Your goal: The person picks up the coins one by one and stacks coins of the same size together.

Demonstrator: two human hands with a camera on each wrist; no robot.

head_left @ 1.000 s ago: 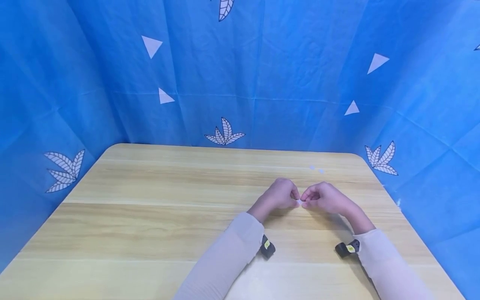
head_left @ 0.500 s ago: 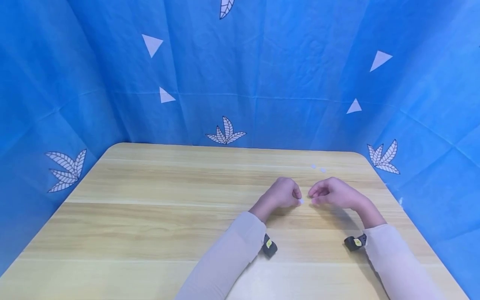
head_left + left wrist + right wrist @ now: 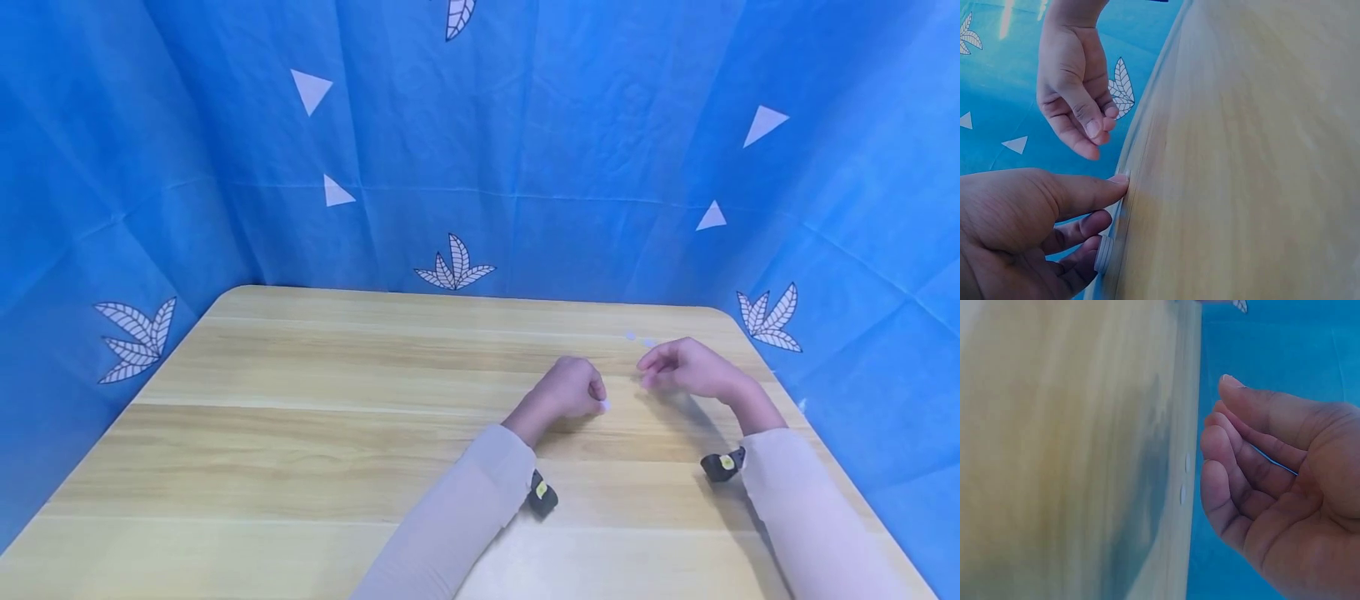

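In the head view my left hand (image 3: 570,389) stays low over the wooden table, its fingers curled, with a small white piece (image 3: 604,405) at its fingertips. The left wrist view shows a short stack of thin white discs (image 3: 1104,255) against the curled fingers, below the thumb. My right hand (image 3: 692,367) hovers to the right, fingers loosely bent and thumb apart from them; nothing lies between them in the right wrist view. Just beyond it, two small white discs lie on the table: one disc (image 3: 630,336) further left, the other disc (image 3: 649,342) near the fingers.
The wooden table (image 3: 300,467) has rounded far corners. Blue cloth (image 3: 570,125) with white triangles and leaf prints hangs behind it and along both sides. Each wrist carries a black camera, the left camera (image 3: 542,497) and the right camera (image 3: 722,465).
My right hand has drawn away from the left, moving right and toward the far discs. The left hand has kept its place with the white piece.
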